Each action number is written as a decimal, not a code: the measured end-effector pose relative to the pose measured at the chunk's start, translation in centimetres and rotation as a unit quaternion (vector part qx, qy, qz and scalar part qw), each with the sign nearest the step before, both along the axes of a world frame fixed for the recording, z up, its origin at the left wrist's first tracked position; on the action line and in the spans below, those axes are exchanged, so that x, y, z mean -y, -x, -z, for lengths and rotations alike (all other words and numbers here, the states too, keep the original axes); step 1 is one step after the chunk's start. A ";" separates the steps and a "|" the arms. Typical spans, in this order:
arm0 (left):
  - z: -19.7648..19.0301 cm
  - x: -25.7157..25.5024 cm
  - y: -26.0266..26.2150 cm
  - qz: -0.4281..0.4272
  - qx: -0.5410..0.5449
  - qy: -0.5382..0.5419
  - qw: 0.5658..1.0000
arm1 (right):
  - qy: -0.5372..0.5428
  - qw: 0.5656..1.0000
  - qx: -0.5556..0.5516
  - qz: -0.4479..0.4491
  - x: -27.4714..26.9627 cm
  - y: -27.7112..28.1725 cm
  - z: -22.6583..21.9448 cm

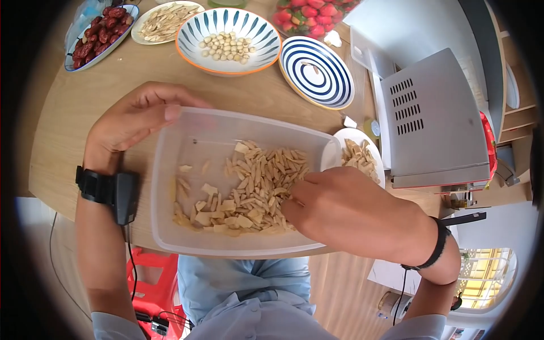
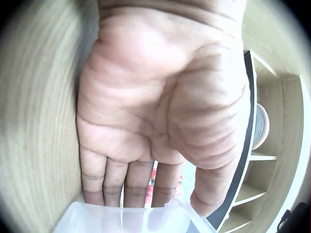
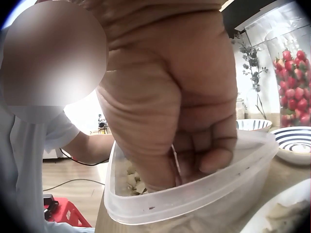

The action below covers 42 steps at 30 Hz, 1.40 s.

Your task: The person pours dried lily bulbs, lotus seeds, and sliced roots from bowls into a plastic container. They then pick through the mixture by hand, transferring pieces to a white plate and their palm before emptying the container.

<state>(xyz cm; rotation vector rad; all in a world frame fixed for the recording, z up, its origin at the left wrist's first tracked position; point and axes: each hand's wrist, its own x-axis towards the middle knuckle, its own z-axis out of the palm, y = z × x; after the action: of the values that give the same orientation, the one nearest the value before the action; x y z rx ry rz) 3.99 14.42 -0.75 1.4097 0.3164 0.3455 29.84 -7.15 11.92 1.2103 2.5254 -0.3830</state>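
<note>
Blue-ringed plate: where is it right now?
In the head view, the blue-ringed plate sits beyond the plastic tub, just right of the orange-rimmed bowl.

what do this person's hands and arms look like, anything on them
Both the left hand and right hand are without gloves. Each wrist has a black strap: the left strap carries a dark, boxy device with a thin black cable; the right strap has a slim dark bar and its own thin cord. The pale blue sleeves leave the forearms bare.
</note>
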 end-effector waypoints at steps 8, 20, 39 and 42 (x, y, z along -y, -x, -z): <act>-0.8 0.3 0.1 0.002 -0.010 0.003 1.000 | -0.013 1.000 0.015 0.022 0.1 -0.5 2.8; -0.4 0.1 -0.2 -0.004 -0.005 -0.015 1.000 | -0.030 1.000 -0.002 0.006 -0.1 -1.5 1.2; 0.6 0.0 -0.1 -0.005 0.008 0.009 1.000 | -0.184 0.952 0.034 0.242 5.6 -9.6 -2.1; -0.1 -0.1 0.8 -0.015 -0.041 -0.002 0.999 | -0.191 0.955 -0.086 0.211 2.7 -5.3 -2.3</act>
<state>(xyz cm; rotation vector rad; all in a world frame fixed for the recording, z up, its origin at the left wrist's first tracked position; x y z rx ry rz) 3.21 14.49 -0.64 1.4257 0.4045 0.3132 35.13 -9.84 14.19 1.9544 2.5477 -0.0911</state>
